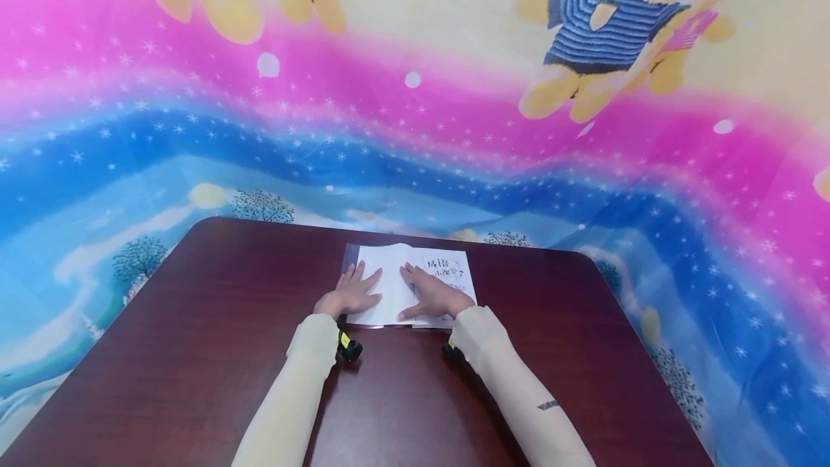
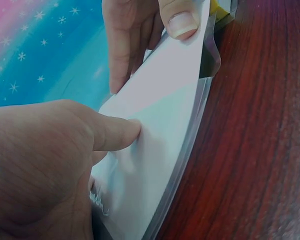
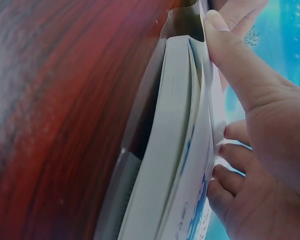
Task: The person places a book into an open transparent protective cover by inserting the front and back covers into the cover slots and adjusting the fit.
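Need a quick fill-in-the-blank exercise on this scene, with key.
1. The person's left hand and right hand both touch the open ____.
2. In the head view, the large printed characters are on the ____-hand page.
3. On the backdrop, the bear at upper right wears a blue top patterned with ____.

Missing words: book; right; stripes.
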Action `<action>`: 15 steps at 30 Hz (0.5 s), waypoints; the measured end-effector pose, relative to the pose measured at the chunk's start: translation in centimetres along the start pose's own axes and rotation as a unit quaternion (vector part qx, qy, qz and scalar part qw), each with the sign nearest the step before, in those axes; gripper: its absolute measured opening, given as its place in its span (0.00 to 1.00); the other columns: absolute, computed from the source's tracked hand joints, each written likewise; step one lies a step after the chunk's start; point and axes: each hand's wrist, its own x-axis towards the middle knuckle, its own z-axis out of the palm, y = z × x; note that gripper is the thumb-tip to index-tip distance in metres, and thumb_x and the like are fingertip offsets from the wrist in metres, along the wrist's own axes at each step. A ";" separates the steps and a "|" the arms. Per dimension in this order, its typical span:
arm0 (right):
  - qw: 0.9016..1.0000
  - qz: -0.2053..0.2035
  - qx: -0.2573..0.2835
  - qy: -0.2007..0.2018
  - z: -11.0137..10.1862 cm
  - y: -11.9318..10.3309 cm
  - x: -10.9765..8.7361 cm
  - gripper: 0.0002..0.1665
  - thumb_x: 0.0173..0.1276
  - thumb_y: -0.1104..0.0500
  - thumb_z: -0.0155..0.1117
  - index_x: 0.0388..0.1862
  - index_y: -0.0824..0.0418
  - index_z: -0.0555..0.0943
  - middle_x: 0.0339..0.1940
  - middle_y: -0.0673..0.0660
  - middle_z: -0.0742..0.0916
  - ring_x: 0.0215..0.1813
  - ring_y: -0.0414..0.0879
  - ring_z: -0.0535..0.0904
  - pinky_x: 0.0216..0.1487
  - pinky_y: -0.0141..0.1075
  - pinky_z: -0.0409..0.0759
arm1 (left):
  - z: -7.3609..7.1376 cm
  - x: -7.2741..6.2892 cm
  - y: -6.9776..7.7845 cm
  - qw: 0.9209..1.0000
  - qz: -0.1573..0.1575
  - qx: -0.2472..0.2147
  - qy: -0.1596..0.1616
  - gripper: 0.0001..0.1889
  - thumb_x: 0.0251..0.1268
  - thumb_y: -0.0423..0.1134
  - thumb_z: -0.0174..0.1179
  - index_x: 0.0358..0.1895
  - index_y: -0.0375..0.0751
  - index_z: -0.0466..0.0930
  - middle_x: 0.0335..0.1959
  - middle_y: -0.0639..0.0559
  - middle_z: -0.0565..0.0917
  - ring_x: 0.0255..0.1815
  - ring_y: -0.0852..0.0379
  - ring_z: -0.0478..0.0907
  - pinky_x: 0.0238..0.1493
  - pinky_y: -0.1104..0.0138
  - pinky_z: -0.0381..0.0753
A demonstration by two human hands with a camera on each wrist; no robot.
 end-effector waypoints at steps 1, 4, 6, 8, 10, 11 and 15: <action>1.000 0.000 -0.004 0.000 0.0 0.0 0.1 0.63 0.62 0.41 0.76 0.84 0.62 0.50 0.85 0.62 0.52 0.85 0.59 0.45 0.82 0.50 0.50 | 0.0 -0.1 0.1 1.000 0.001 -0.002 0.000 0.37 0.79 0.54 0.46 0.84 0.50 0.44 0.84 0.37 0.30 0.83 0.36 0.24 0.81 0.44 0.30; 1.000 0.000 -0.011 0.003 0.0 -0.1 0.2 0.63 0.62 0.41 0.76 0.84 0.63 0.50 0.85 0.62 0.52 0.85 0.58 0.46 0.82 0.49 0.50 | -0.2 -0.3 0.4 1.000 -0.001 0.006 -0.004 0.37 0.79 0.54 0.45 0.84 0.51 0.42 0.84 0.38 0.29 0.83 0.36 0.24 0.81 0.45 0.30; 1.000 -0.002 -0.014 0.003 0.0 -0.1 0.3 0.63 0.62 0.41 0.76 0.83 0.63 0.50 0.85 0.62 0.52 0.85 0.58 0.46 0.82 0.49 0.50 | -0.5 -0.7 0.7 1.000 0.003 -0.001 0.001 0.36 0.80 0.52 0.46 0.84 0.48 0.44 0.84 0.35 0.31 0.83 0.34 0.25 0.81 0.44 0.31; 1.000 -0.002 -0.017 -0.001 0.0 -0.2 0.3 0.63 0.63 0.41 0.75 0.84 0.63 0.50 0.85 0.62 0.52 0.85 0.58 0.45 0.82 0.49 0.50 | -0.7 -1.0 1.0 1.000 0.003 -0.001 0.002 0.36 0.80 0.51 0.46 0.84 0.47 0.46 0.84 0.34 0.32 0.83 0.34 0.27 0.81 0.44 0.32; 1.000 -0.001 -0.021 -0.003 0.1 -0.2 0.4 0.63 0.63 0.41 0.75 0.84 0.62 0.49 0.85 0.62 0.51 0.85 0.58 0.45 0.82 0.48 0.50 | -0.9 -1.3 1.2 1.000 0.004 -0.004 0.005 0.36 0.80 0.50 0.47 0.83 0.46 0.47 0.83 0.33 0.34 0.83 0.33 0.28 0.81 0.43 0.34; 1.000 -0.001 -0.022 -0.003 0.1 -0.3 0.4 0.63 0.63 0.41 0.75 0.84 0.62 0.49 0.85 0.62 0.51 0.85 0.58 0.45 0.82 0.48 0.50 | -1.0 -1.4 1.3 1.000 0.005 -0.008 0.007 0.35 0.79 0.50 0.47 0.83 0.45 0.48 0.83 0.33 0.35 0.83 0.32 0.29 0.81 0.43 0.34; 1.000 -0.002 -0.025 -0.002 0.3 -0.5 0.4 0.64 0.62 0.41 0.75 0.84 0.64 0.50 0.85 0.63 0.52 0.85 0.59 0.46 0.82 0.49 0.50 | -0.3 -0.8 0.6 1.000 0.001 -0.005 0.003 0.36 0.79 0.52 0.46 0.84 0.48 0.45 0.84 0.35 0.32 0.83 0.34 0.26 0.81 0.44 0.32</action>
